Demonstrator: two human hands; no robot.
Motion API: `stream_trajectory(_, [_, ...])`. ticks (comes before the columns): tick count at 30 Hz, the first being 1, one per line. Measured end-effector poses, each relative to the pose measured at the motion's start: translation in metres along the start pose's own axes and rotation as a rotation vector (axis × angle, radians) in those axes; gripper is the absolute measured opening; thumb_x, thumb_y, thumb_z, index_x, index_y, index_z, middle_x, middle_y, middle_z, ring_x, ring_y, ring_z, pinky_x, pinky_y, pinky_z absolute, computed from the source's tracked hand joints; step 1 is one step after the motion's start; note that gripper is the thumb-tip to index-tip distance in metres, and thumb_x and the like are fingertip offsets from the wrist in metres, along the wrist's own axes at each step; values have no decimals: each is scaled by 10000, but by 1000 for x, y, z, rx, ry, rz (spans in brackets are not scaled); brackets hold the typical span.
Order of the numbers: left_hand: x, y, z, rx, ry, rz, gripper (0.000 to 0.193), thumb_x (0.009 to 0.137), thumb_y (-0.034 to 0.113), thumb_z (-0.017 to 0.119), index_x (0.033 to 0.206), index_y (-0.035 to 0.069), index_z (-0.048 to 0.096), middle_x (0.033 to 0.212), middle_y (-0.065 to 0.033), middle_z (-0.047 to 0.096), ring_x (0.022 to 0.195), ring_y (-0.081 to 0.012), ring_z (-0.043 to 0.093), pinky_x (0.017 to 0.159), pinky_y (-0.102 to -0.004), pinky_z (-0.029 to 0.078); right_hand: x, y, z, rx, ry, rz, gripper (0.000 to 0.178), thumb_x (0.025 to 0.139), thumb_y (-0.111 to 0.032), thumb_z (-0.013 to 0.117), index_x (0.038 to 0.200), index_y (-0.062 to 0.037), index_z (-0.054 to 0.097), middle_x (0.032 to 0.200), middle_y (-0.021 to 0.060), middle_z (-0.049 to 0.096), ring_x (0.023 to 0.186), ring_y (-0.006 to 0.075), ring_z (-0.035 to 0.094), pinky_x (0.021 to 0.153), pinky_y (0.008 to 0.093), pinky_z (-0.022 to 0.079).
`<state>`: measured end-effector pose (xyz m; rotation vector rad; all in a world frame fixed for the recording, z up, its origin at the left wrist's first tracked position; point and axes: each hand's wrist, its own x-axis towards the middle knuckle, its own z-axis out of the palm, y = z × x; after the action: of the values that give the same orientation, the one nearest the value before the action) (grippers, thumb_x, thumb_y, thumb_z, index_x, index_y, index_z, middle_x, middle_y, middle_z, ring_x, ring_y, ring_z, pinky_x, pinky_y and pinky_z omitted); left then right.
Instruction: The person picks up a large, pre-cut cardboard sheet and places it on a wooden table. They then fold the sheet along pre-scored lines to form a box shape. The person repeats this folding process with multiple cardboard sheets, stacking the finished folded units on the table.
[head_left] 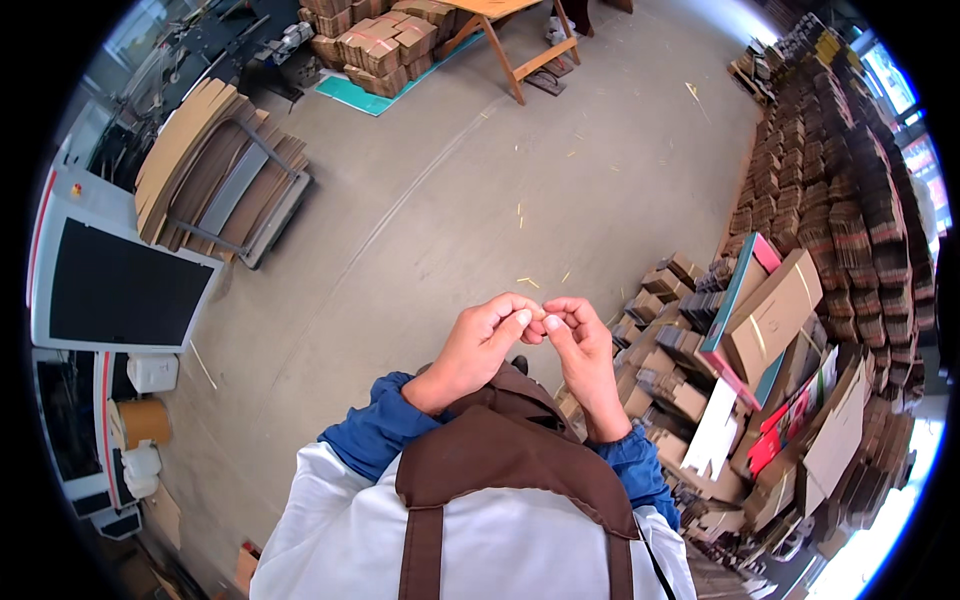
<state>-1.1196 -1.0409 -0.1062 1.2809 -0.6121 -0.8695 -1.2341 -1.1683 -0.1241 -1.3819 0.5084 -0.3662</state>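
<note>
"Nearest?"

"Brown apron (500,450), just on the near side of left hand (485,338) and right hand (583,352)."

"Both hands?"

"Curled, fingertips meeting in a pinch; impossible to tell if around something tiny."

"Farther?"

"Right, leaning cartons (775,315); beyond, yellow strips (529,281) on the floor (430,240); far left, cardboard sheets (185,150); farthest, wooden counter (492,7)."

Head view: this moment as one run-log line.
left hand, right hand: fingertips close together | held: cannot tell | right: cardboard stacks | upper left: cart with cardboard sheets
</note>
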Motion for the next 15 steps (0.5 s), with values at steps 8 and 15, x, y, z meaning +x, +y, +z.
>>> stream_trajectory(8, [63,1,31,-97,186,-37,113,973,109,600,1005,8,637,914,-29,662,832,-87,612,752,-244,508,78,-10,-53,-30,-228,3,229,956,-114,630,1131,20,567,1026,69,653,944,109,618,844,273,509])
stream_trajectory(15, [45,1,-1,-102,472,-18,125,970,118,614,1001,3,654,903,-31,672,829,-88,622,748,-239,516,115,-11,-7,166,-505,192,221,976,-121,602,1131,28,550,1016,77,650,930,109,615,835,263,506])
